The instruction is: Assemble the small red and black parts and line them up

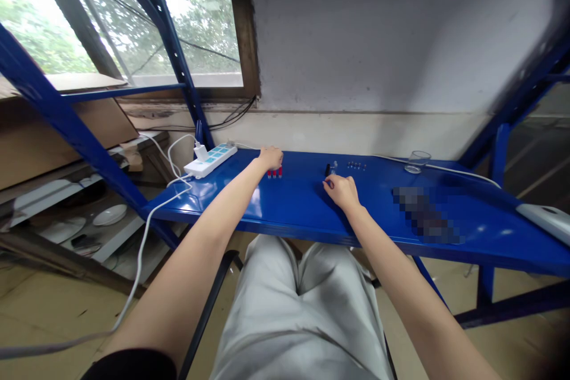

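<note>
My left hand (270, 157) is at the back of the blue tabletop, its fingers curled down just behind a few small red pieces (275, 173) with pale lower ends. Whatever its fingertips hold, if anything, is hidden. My right hand (342, 191) rests near the middle of the tabletop with thumb and forefinger bent together. Anything in that pinch is too small to make out. Just beyond it are a small black piece (328, 170) and some small clear pieces (335, 166). Several tiny parts (356, 166) lie in rows to their right.
A white power strip (211, 160) with a plug and cable sits at the left end of the blue table (294, 214). At the right are a clear glass (417, 162), a blurred-out object (427, 217) and a white device (545, 219). A white cable runs along the back.
</note>
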`<state>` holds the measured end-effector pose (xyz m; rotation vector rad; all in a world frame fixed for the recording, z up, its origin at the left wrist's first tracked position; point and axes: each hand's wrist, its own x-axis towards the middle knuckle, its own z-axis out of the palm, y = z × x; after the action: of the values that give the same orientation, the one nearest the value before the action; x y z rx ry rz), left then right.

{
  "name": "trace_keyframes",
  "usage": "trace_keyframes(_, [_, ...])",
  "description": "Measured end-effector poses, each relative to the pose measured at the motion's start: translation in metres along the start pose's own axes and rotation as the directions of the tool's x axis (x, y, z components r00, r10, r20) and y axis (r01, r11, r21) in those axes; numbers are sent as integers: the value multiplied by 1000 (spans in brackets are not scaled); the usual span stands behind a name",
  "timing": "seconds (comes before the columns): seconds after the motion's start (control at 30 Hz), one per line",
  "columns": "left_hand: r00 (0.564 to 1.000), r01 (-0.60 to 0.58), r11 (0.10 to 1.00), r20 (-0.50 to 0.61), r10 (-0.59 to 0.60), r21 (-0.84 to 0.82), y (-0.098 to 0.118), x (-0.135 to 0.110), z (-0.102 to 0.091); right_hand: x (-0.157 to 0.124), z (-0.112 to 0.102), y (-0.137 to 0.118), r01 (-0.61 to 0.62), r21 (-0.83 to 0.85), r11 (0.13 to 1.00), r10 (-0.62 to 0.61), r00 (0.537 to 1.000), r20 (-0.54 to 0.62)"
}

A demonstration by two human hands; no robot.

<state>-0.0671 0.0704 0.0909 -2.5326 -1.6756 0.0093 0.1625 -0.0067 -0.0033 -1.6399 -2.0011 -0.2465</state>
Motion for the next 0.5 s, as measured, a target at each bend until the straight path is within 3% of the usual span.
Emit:
trace_keyframes(0.27, [999, -8, 1000, -39, 8, -4, -6, 3, 3, 0, -2, -1, -30, -9, 1000, 30, 999, 29])
trace_keyframes(0.33, [991, -38, 999, -130, 34, -27, -4, 3, 4, 0, -3, -1, -55, -23, 998, 56, 998, 35])
trace_keyframes(0.43, [944, -138, 987, -313, 108, -77, 8, 0, 7, -1, -2, 1, -127, -77, 989, 129, 991, 20])
trace_keyframes(0.5, [921, -222, 970, -350, 174, -103, 22, -2, 13, -1, -1, 3, -187, -110, 976, 188, 982, -1])
